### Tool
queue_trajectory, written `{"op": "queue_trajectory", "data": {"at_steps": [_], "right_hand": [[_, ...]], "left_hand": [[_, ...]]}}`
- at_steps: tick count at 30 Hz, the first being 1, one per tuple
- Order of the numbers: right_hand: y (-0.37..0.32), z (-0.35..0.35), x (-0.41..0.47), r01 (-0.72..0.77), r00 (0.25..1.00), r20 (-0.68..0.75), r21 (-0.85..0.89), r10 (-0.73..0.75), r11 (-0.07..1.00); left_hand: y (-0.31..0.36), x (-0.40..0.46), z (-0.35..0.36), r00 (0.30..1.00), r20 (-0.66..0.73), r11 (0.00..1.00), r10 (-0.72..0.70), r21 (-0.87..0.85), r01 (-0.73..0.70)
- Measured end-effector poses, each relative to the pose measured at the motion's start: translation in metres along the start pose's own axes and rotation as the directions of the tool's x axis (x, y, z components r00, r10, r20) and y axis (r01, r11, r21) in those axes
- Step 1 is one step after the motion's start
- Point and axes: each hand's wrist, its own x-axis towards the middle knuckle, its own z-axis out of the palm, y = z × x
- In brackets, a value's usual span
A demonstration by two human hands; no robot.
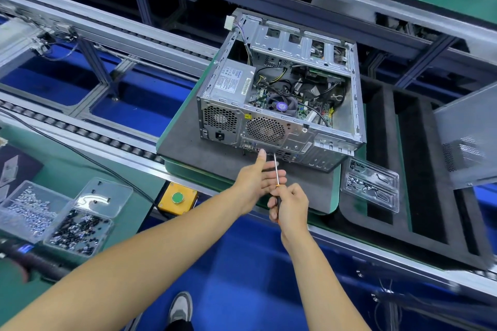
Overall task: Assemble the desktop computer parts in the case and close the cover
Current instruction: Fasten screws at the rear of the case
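On the grey mat, the left hand lies open beside the screwdriver the right hand grips.

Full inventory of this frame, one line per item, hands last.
computer case: 1, grey metal, cover off, on the grey pad
grey pad: 1, dark grey, under the case
side panel: 1, grey, right edge of the view
screw tray: 1, clear, right of the pad
screw boxes: 2, clear, silver and black screws, lower left
button box: 1, yellow with green button, by the conveyor
screwdriver: 1, black and orange handle, in the right hand
left hand: open, thumb at the case's rear
right hand: grips the screwdriver
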Motion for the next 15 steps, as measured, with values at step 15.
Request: {"op": "queue_trajectory", "data": {"at_steps": [15], "right_hand": [[0.006, 0.001, 0.0, 0.002, 1.0, 0.025, -0.022, -0.002, 1.0]], "left_hand": [[0.008, 0.021, -0.009, 0.989, 0.022, 0.987, 0.145, 0.061, -0.147]]}}
